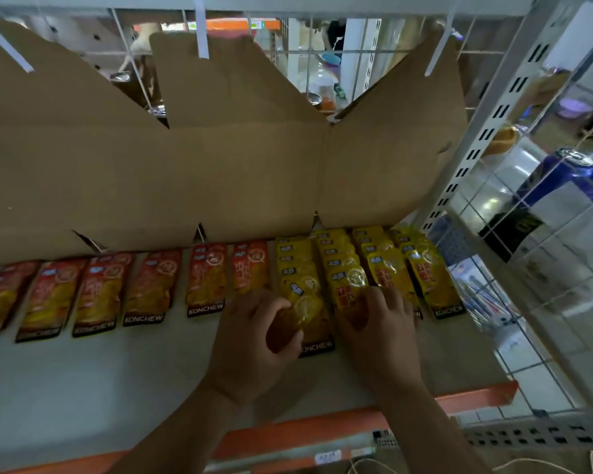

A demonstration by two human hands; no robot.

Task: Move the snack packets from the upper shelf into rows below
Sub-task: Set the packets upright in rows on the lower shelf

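Below the cardboard sheet (220,172), yellow packets (384,265) lie in overlapping columns, with red packets (96,292) in a single row toward its left end. Left hand (254,336) curled, pinching the front yellow packet (314,323); right hand (380,330) flat, fingers spread, pressing the next column. Best to seat that packet square to the sheet with an even overlap, while the flat hand pins its neighbours.

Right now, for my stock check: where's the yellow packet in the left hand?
Head view, right of centre: the yellow packet fronts the leftmost yellow row, between the left hand and right hand, on the lower shelf.
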